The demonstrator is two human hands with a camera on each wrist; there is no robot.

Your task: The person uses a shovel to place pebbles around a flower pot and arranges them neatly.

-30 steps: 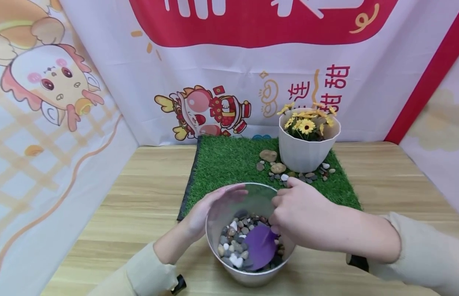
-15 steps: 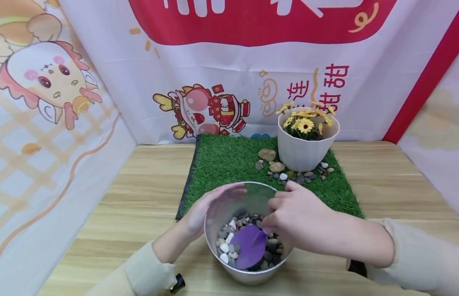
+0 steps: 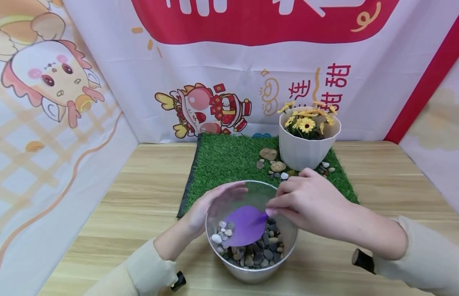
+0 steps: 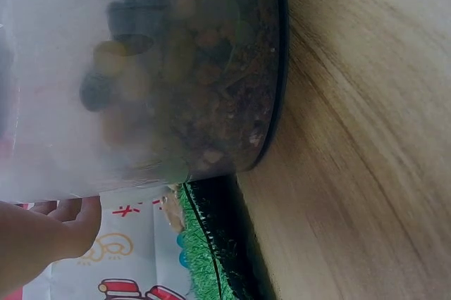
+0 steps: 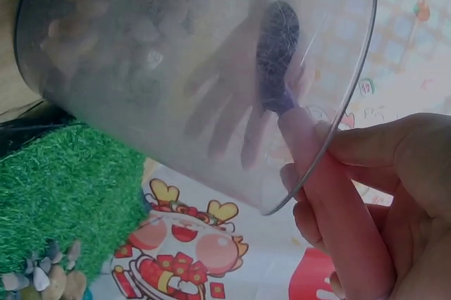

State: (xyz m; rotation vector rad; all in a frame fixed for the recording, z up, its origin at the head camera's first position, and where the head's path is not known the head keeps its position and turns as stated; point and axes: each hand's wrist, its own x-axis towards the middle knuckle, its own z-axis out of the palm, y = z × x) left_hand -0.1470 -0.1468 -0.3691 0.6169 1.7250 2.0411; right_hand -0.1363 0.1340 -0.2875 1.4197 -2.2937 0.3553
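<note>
A clear, frosted plastic container (image 3: 249, 276) stands upright on the table, holding grey, brown and white pebbles (image 3: 257, 258). My left hand (image 3: 199, 211) rests against its left outer wall. Through the wall in the right wrist view, that hand's fingers look straight and spread. My right hand (image 3: 311, 201), above the container's right rim, grips the handle (image 5: 331, 205) of a small purple trowel (image 3: 246, 226). That handle appears pinkish in the right wrist view. Inside the container, the trowel's blade is over the pebbles, tilted. A few white pebbles show beside its left edge.
An artificial grass mat (image 3: 229, 158) lies behind the container. On it stands a white flowerpot (image 3: 307, 154) of yellow flowers, with loose stones (image 3: 268, 154) around its base. The wooden table (image 3: 114, 230) ends at printed cloth walls (image 3: 129, 74).
My right hand has shifted the trowel leftward, then lifted its blade above the pebbles. The pebbles have shifted, with dark ones exposed at the right and front. My left hand has stayed in place.
</note>
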